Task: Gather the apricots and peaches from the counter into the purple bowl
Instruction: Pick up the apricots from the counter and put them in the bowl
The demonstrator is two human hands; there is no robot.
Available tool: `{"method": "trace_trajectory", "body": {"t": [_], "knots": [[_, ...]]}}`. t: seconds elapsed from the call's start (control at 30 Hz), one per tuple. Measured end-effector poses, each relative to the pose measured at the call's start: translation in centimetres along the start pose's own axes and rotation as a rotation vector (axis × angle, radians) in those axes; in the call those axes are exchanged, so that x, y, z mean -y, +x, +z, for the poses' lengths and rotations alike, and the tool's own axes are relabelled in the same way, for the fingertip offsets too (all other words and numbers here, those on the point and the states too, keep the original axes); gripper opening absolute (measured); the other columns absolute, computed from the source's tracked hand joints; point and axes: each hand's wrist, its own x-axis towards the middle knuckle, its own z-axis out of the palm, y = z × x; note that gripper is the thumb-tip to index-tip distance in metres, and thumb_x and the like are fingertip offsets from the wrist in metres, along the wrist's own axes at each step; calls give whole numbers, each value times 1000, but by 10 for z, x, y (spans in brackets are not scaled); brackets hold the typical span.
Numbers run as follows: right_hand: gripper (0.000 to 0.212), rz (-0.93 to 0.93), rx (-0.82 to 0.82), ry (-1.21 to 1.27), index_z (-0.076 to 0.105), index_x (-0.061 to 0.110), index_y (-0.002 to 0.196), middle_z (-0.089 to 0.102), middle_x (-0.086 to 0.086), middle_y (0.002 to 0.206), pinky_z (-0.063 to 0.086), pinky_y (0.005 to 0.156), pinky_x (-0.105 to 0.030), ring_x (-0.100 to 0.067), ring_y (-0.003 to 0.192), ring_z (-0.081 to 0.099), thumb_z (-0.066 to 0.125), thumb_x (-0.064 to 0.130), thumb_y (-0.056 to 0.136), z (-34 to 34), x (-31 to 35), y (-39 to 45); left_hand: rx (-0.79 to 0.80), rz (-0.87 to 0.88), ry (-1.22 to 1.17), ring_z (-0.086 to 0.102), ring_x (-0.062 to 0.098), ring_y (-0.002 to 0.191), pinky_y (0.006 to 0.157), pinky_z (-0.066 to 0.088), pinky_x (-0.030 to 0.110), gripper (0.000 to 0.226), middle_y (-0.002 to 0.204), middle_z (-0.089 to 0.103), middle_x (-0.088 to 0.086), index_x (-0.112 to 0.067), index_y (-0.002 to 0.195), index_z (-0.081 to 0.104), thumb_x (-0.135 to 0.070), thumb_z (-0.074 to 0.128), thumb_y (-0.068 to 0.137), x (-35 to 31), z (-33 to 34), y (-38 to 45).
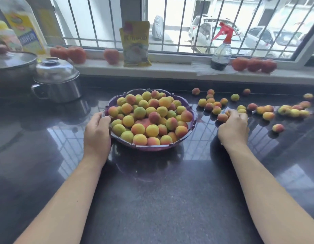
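Dozens of small, soft, bruise-prone fruits (pixel 216 110) lay scattered right of the heaped purple bowl (pixel 192 112), whose rim the left hand (pixel 97 131) gripped while the right hand (pixel 233 127) curled gently around several.

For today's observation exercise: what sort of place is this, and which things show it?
Most likely a home kitchen: a polished stone counter, lidded steel pots and a cooking oil bottle beside a barred window.
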Motion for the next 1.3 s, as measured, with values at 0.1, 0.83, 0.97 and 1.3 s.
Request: {"method": "trace_trajectory", "body": {"t": [0.1, 0.83, 0.97, 1.3], "knots": [[41, 14, 13, 38, 58, 11, 131, 53, -22, 131, 45, 98, -46, -42, 121, 52, 57, 1, 90, -1, -5, 8, 0, 3, -3, 55, 14, 79, 73, 44, 36, 21, 79, 65, -11, -22, 85, 67, -32, 48, 86, -1, 1, 0], [29, -132, 113, 298, 61, 15, 113, 62, -3, 103, 37, 61, -22, -20, 92, 57, 63, 39, 98, -11, 11, 0, 5, -48, 6, 63, 20, 89, 84, 50, 46, 24, 87, 73, -9, -40, 82, 75, -35, 51, 84, -3, -1, 0], [36, -190, 101, 451, 67, 14, 105, 70, -5, 98, 42, 66, -21, -21, 91, 65, 55, 47, 101, -11, 12, -1, 20, -50, 33, 64, 24, 92, 93, 53, 61, 23, 90, 73, -3, -38, 83, 74, -37, 51, 82, -4, -2, 0], [34, -253, 69, 616, 67, 30, 122, 68, 1, 119, 60, 90, -45, -21, 106, 68, 76, 29, 89, -9, 14, 5, 27, -90, 24, 66, 24, 94, 92, 55, 58, 23, 90, 74, -5, -35, 88, 73, -37, 51, 84, -5, -2, 0]]}}
